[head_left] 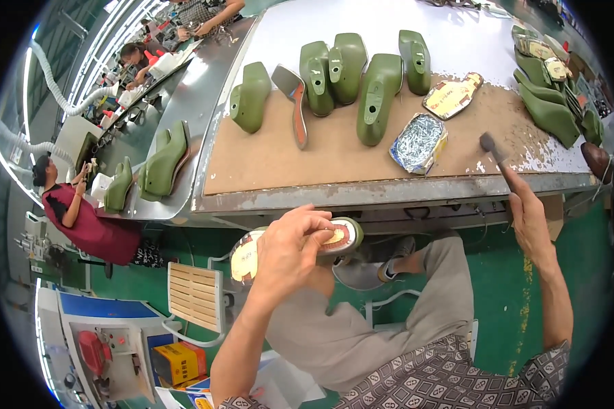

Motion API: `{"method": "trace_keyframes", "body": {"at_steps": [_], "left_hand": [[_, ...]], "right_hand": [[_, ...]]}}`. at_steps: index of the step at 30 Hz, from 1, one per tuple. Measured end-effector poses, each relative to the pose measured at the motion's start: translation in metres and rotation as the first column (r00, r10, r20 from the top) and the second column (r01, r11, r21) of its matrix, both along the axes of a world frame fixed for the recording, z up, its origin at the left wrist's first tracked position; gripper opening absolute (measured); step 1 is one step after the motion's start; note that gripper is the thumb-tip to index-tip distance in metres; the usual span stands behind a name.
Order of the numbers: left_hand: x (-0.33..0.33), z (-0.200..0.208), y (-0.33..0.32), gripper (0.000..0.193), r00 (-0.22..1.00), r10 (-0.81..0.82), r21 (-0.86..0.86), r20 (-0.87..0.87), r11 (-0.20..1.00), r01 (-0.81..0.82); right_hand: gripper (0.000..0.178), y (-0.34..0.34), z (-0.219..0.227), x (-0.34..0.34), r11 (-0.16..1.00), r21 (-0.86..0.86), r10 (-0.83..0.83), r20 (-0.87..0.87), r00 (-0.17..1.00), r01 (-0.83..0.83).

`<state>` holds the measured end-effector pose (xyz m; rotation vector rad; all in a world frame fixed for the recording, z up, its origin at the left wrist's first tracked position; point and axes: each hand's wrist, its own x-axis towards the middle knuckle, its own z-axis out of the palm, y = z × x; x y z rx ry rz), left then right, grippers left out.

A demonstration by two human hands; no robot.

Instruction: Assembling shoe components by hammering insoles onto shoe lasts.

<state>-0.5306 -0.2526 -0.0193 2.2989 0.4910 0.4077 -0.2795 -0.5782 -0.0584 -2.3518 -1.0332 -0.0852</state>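
Observation:
A green shoe last with a pale insole board (244, 258) on its upturned sole lies across my lap, below the table edge. My left hand (288, 247) covers its middle, thumb and fingers pinched together near the heel end. Whatever is between those fingertips is too small to make out. In my right hand (529, 217) is a hammer (492, 150), its head raised over the table's front edge, well apart from the last. Between the hands, on the table, sits an open container of small metal nails (419, 143).
Several green lasts (379, 95) stand on the brown table board (273, 163), beside a loose insole piece (454, 97). More lasts (549, 109) pile up at right, others (164, 163) on the left metal bench. A wooden-slat chair (195, 293) and a co-worker (92, 218) are at left.

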Motion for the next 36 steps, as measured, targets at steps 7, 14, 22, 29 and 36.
{"method": "trace_keyframes", "body": {"at_steps": [7, 14, 22, 29, 36], "left_hand": [[-0.005, -0.006, 0.002, 0.007, 0.999, 0.028, 0.023, 0.021, 0.999, -0.029], [-0.006, -0.009, 0.000, 0.009, 0.997, 0.025, 0.024, 0.074, 0.999, -0.027], [-0.003, 0.000, -0.002, 0.008, 0.999, 0.041, 0.026, 0.005, 0.999, -0.042], [-0.006, -0.005, 0.002, 0.009, 1.000, -0.006, 0.130, 0.007, 0.992, 0.005], [0.000, -0.004, -0.002, 0.018, 0.999, 0.013, 0.010, -0.053, 1.000, -0.012]], "right_hand": [[0.046, 0.034, 0.034, -0.072, 0.931, 0.288, 0.329, -0.397, 0.857, -0.224], [0.046, 0.073, 0.074, -0.096, 0.767, 0.437, 0.609, -0.267, 0.746, -0.470], [0.050, 0.083, 0.076, -0.098, 0.765, 0.399, 0.623, -0.262, 0.737, -0.505], [0.049, 0.095, 0.097, -0.098, 0.724, 0.428, 0.666, -0.229, 0.710, -0.541], [0.046, 0.107, 0.093, -0.097, 0.787, 0.133, 0.613, -0.267, 0.743, -0.602]]}}
